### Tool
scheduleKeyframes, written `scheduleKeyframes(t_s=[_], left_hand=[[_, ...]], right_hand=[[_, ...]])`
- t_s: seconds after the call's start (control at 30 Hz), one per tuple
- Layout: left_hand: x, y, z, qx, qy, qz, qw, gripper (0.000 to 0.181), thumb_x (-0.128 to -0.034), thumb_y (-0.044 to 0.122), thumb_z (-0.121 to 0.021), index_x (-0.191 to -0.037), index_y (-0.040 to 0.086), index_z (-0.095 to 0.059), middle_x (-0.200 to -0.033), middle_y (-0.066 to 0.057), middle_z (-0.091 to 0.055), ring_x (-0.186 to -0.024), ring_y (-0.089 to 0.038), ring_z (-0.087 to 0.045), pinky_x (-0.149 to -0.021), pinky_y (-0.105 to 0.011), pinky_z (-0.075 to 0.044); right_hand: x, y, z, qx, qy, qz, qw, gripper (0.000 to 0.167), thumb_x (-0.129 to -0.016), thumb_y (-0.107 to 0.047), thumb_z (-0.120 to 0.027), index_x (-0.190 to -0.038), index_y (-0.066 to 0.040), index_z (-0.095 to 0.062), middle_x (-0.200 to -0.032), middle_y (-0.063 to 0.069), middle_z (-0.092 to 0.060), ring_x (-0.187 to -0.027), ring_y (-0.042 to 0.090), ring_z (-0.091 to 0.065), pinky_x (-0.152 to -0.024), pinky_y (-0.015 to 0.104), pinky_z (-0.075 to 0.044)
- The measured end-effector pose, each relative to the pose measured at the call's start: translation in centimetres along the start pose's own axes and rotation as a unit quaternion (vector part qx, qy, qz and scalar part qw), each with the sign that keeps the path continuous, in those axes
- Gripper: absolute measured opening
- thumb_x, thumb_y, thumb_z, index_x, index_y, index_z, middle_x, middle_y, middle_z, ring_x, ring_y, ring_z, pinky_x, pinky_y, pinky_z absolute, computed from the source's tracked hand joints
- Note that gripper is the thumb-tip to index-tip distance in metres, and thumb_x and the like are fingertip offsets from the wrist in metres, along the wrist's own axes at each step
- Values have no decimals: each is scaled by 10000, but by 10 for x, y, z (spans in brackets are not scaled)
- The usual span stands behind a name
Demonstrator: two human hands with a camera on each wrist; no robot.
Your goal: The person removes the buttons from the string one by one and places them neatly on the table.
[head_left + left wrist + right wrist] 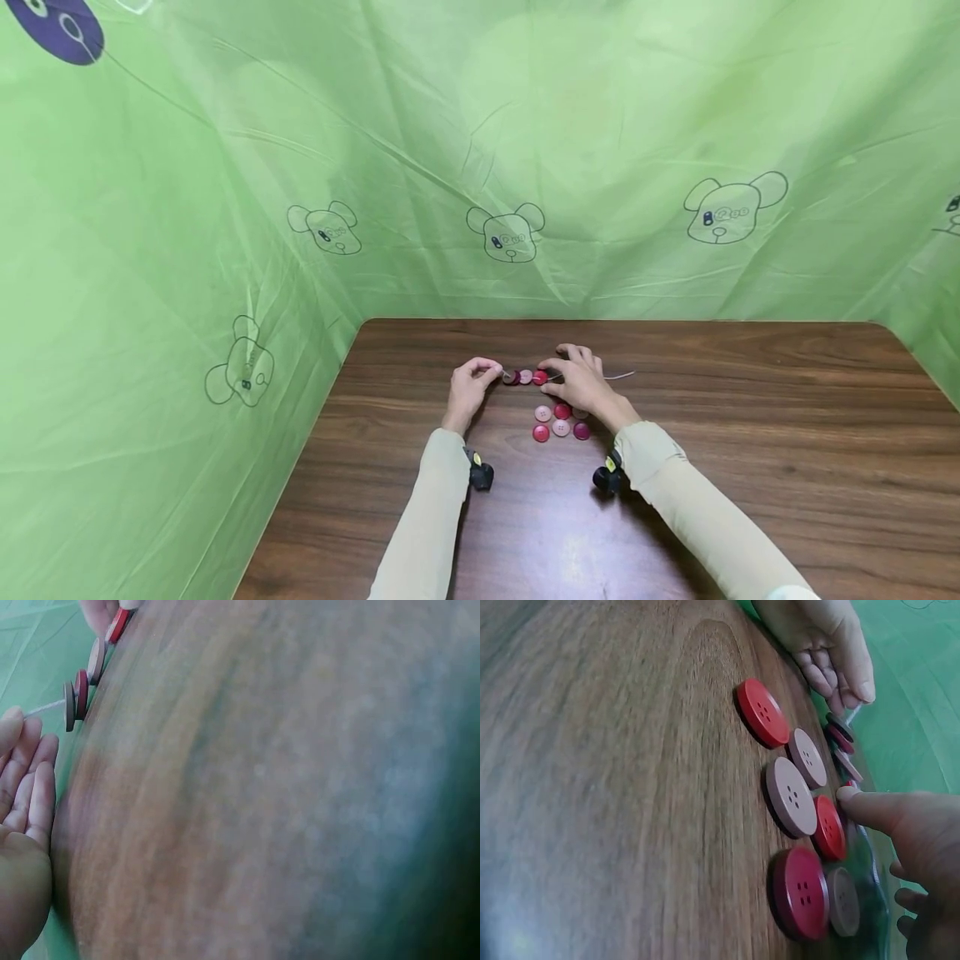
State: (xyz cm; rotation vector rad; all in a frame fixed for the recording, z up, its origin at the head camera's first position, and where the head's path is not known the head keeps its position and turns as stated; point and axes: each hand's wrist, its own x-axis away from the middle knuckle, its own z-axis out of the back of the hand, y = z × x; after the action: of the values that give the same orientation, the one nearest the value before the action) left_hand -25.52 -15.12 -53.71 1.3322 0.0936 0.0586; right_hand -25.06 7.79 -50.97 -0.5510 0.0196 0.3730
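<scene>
My left hand [471,390] pinches one end of a pale cord between thumb and index finger; its other fingers lie extended in the left wrist view. Threaded along the cord [621,376] is a short row of buttons: a grey-brown one [69,706], a dark red one [82,694], a pale pink one [526,377] and a bright red one [540,377]. At that red button my right hand [587,385] holds with thumb and index finger, the other fingers spread. Beyond the right hand the cord's free end trails rightward over the table.
Several loose four-hole buttons lie in two rows nearer me, among them a pink one [561,427], a red one [541,433] and a magenta one [802,894]. They rest on a brown wooden table [750,433]. A green patterned curtain [600,125] hangs behind and along the left side.
</scene>
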Motion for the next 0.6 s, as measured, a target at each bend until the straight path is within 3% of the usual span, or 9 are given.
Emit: scheduleKeyframes(t_s=[0.27,0.4,0.5,0.6], left_hand=[[-3,-1,0,25,-115,74,9999,151,-861,158,-718,-933,25,-723,-924,-139,-721,-793,-145,-636,-648,-171,-443],[8,20,3,-64,-183,36,9998,170,-875,102,-691,-964,-43,-698,-954,-201,-709,-839,-249,-655,-647,-170,-442],[9,20,2,-83,-99,17,9999,151,-870,131,-703,-944,-1,-711,-914,-140,-720,-813,-198,-657,-654,-175,-447],[1,2,0,-24,-9,-18,10000,141,-853,185,-729,-913,57,-726,-886,-87,-725,-770,-122,-635,-656,-183,-447]], right_hand=[[-4,-3,-4,-21,40,-34,10000,283,-818,-315,-754,-1066,-199,-685,-1394,198,-446,-1276,424,-334,-990,567,-255],[-4,-4,-4,-51,68,-10,10000,259,-823,-310,-749,-1042,-190,-680,-1385,196,-461,-1275,421,-340,-993,570,-252],[-2,-4,-4,-40,89,19,10000,245,-827,-312,-745,-1027,-187,-677,-1375,190,-472,-1269,414,-348,-992,571,-252],[-1,-2,-5,-23,121,31,9999,240,-831,-317,-741,-1017,-181,-678,-1358,173,-488,-1261,400,-359,-990,562,-258]])
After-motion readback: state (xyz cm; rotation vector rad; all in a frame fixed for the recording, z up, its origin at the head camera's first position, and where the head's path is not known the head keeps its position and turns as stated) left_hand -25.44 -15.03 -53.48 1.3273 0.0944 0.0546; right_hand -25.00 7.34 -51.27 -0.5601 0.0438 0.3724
